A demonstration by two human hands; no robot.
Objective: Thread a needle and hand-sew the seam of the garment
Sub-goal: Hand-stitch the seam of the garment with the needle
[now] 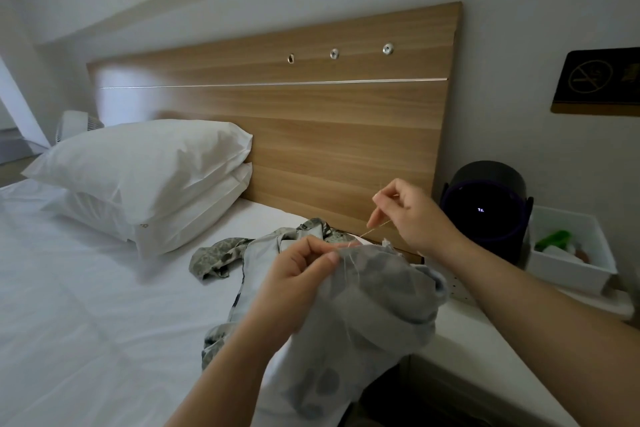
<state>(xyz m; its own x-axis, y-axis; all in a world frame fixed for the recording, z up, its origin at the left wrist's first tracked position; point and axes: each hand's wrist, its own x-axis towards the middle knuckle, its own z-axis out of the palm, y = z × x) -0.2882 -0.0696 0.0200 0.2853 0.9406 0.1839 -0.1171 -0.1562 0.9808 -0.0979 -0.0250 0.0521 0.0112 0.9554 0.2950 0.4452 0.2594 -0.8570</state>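
A grey patterned garment (367,308) lies bunched across the edge of the white bed (86,305), partly turned inside out. My left hand (294,284) pinches the fabric's upper edge at the seam. My right hand (407,215) is raised above and to the right, fingers pinched on a thin pale thread (363,235) that runs taut down to the fabric by my left thumb. The needle itself is too small to make out.
Two white pillows (145,180) are stacked against the wooden headboard (311,121). To the right a white bedside surface (485,333) carries a dark round device (488,204) and a white box (571,250) with green and other small items.
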